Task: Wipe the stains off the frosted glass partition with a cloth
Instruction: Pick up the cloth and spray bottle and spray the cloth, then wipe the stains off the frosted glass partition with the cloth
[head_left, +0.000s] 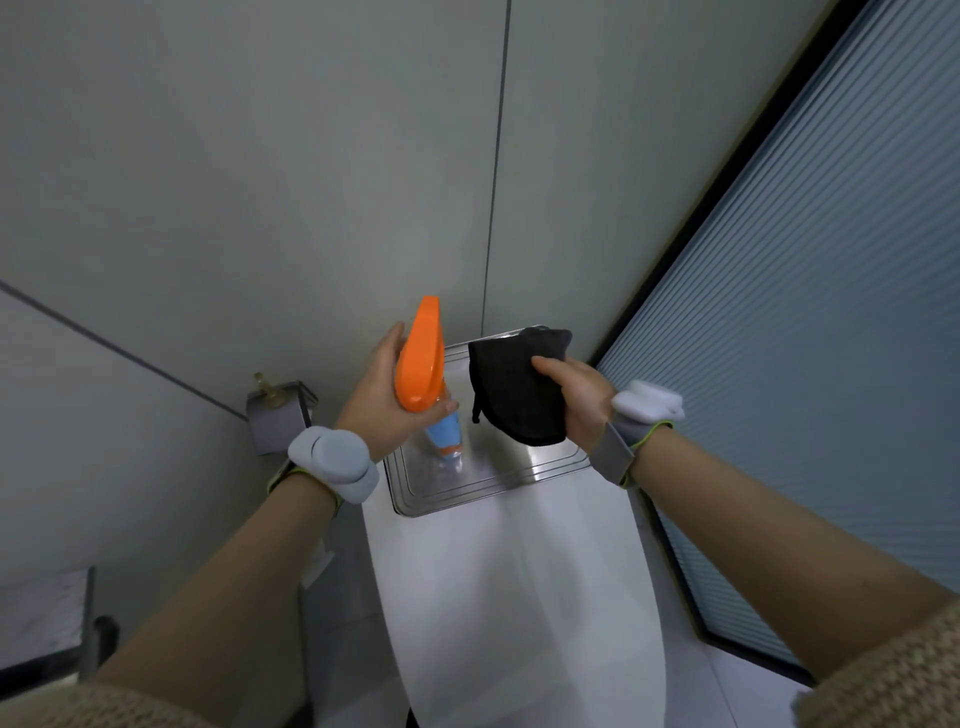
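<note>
Your left hand (382, 387) is wrapped around a spray bottle (428, 374) with an orange head, held over the steel tray (498, 467). Just right of it, your right hand (579, 397) pinches the black cloth (514, 387), which hangs over the tray (thumb on top). The frosted glass partition (810, 332) stands at the far right, apart from both hands
</note>
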